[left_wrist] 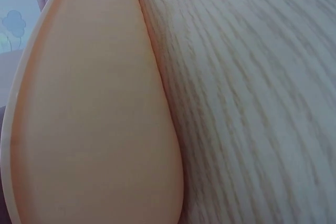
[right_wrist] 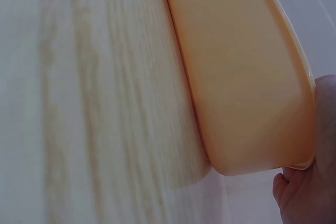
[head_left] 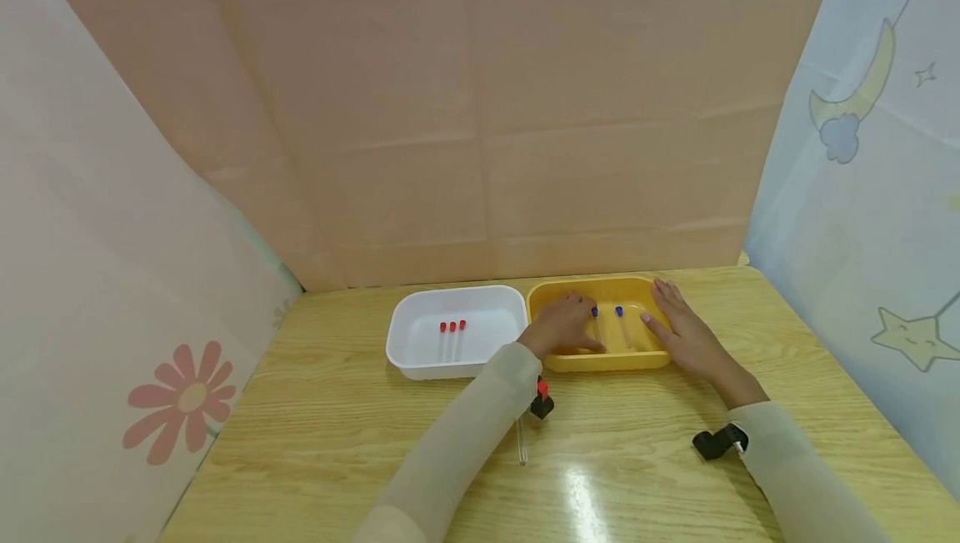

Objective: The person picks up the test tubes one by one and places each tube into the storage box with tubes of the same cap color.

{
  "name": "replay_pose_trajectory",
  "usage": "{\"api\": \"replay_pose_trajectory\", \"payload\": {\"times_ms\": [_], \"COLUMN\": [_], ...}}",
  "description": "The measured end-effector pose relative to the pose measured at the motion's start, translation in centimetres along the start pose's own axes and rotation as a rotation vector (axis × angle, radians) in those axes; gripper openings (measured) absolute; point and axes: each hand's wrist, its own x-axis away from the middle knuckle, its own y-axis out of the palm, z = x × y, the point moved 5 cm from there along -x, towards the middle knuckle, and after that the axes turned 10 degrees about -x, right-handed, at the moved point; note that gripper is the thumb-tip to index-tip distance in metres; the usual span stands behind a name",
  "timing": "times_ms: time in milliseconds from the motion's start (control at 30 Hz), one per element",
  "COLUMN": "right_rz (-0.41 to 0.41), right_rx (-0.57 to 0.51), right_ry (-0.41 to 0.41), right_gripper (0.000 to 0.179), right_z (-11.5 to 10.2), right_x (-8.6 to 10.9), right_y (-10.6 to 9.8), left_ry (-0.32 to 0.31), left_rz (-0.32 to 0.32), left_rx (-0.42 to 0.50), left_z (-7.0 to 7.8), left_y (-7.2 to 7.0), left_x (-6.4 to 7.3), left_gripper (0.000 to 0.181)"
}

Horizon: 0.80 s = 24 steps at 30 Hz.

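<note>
My left hand (head_left: pixel 562 325) reaches over the near-left part of a yellow tray (head_left: pixel 600 362), fingers and thumb spread apart. Between its fingertips and thumb lies a thin clear tube with a blue cap (head_left: pixel 595 312). A second tube with a blue cap (head_left: pixel 619 311) lies just to the right. My right hand (head_left: pixel 686 336) holds the tray's right end, thumb over the inside and fingers along the outer side. In the right wrist view part of the right hand (right_wrist: pixel 307 192) shows at the rim. Mostly the tray's outer wall (left_wrist: pixel 100 98) fills the left wrist view.
A white tray (head_left: pixel 405 370) stands against the yellow one on the left, with three red-capped tubes (head_left: pixel 452 327) inside. A clear tube (head_left: pixel 522 447) lies on the wooden table (head_left: pixel 315 443), partly hidden under my left forearm. Cloth hangs behind and at both sides.
</note>
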Motion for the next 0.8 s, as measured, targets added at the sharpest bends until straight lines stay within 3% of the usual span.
{"api": "replay_pose_trajectory", "payload": {"times_ms": [500,800], "right_rz": [-0.003,-0.008], "right_rx": [-0.003,-0.006], "right_ry": [0.006,0.007], "right_gripper": [0.071,0.071], "right_z": [0.07,0.24], "right_x": [-0.02,-0.05], "right_y": [0.10,0.17], "left_ry": [-0.016,-0.011], "left_rz": [0.010,0.004], "left_rx": [-0.026,-0.033], "left_z": [0.07,0.01], "left_y": [0.16,0.21], "left_x": [0.09,-0.01], "left_gripper": [0.080,0.088]}}
